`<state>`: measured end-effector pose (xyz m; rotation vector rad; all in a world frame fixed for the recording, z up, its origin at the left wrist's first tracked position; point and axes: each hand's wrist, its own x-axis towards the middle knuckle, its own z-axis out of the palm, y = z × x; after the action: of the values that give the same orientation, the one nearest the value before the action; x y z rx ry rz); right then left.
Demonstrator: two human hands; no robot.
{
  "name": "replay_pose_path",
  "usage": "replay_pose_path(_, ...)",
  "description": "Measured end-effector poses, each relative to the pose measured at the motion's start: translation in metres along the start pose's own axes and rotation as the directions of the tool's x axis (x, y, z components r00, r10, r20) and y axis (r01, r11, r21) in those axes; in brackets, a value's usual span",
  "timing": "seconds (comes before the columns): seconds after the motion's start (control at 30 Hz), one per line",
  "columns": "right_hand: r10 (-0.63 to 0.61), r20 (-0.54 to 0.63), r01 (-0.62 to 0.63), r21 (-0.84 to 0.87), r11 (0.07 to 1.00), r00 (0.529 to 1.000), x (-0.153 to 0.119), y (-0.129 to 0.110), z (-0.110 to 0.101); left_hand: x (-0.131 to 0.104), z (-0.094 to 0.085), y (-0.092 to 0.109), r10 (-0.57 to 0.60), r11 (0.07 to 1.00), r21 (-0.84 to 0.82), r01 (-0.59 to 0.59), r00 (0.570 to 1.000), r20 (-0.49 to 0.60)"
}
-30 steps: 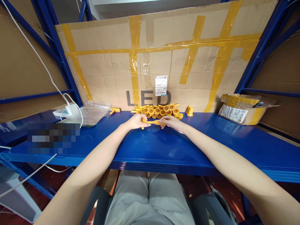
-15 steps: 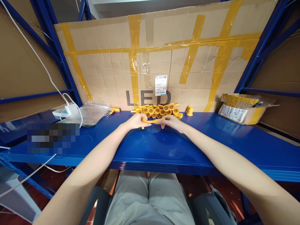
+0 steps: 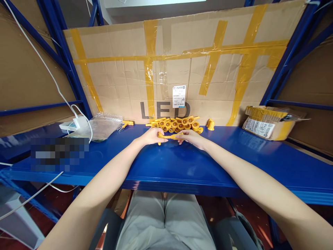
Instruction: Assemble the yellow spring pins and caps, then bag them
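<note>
Just above the blue shelf top, both of my hands hold a slim yellow plastic piece (image 3: pixel 170 137) level between them. My left hand (image 3: pixel 153 136) is closed round its left end, where a short cross part sticks out below the fingers. The right end is pinched between the thumb and fingers of my right hand (image 3: pixel 191 137). Its exact kind is too small to make out. Right behind my hands lies a stacked pile of yellow plastic parts (image 3: pixel 179 124) with round, hollow ends facing me. A single yellow bell-shaped part (image 3: pixel 210 124) stands right of the pile.
A yellow-handled piece with thin metal prongs (image 3: pixel 127 123) lies left of the pile, beside a clear plastic bag (image 3: pixel 104 126) and a white plug block (image 3: pixel 80 123). An opened carton (image 3: pixel 267 123) stands at right. A taped cardboard sheet (image 3: pixel 125 80) backs the blue shelf (image 3: pixel 166 166).
The view has tipped slightly, so everything sits a little lower. Both hands keep their hold on the yellow piece; the right fingers have shifted slightly on its end.
</note>
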<state>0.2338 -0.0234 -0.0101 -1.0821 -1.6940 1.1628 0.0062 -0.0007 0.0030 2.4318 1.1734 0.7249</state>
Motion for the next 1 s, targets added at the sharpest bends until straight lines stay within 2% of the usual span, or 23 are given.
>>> replay_pose_path(0.5, -0.001, -0.010, 0.001, -0.003, 1.000, 1.000, 0.0000, 0.0001, -0.0001, 0.0001, -0.0002, -0.0016, -0.002, 1.000, 0.002, 0.002, 1.000, 0.024)
replay_pose_path(1.0, 0.098, -0.046, -0.091, 0.130, 0.987, 0.994, -0.0007, -0.0045, 0.0015, -0.0012, -0.0019, 0.0044, 0.054, 0.996, 0.077, -0.052, 0.998, -0.023)
